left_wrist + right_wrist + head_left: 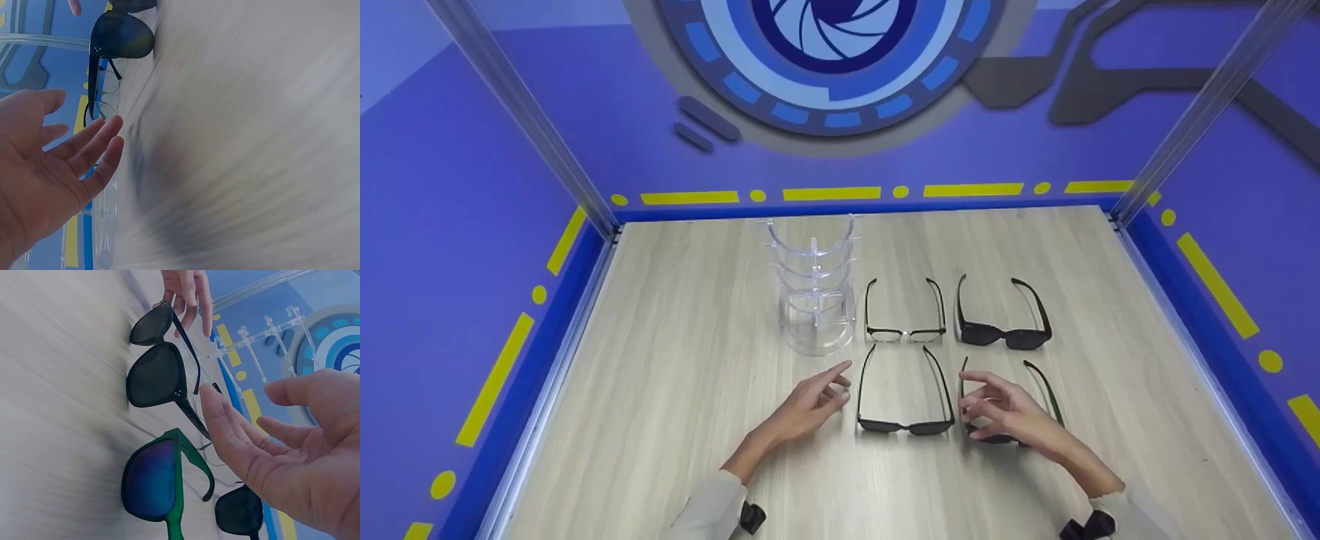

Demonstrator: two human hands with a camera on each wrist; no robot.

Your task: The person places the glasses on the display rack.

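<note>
My left hand (810, 405) hovers with loose fingers just left of the front-left black sunglasses (883, 427), holding nothing. Over the front-right sunglasses (1046, 394) is my right hand (1009, 412), its fingers relaxed and partly hiding them. The right wrist view shows that pair with a green frame and blue-purple mirrored lenses (151, 478); no fingers close round it. Behind these lie dark-topped eyeglasses (885, 336) with clear lenses and another pair of black sunglasses (1024, 340). All four stand unfolded, temples pointing away from me.
A clear tiered eyewear stand (816, 349) stands behind my left hand, left of the eyeglasses. The wood-grain table (682, 322) is bounded by blue panels (585, 165) at the back and both sides, with metal posts (529, 112) at the far corners.
</note>
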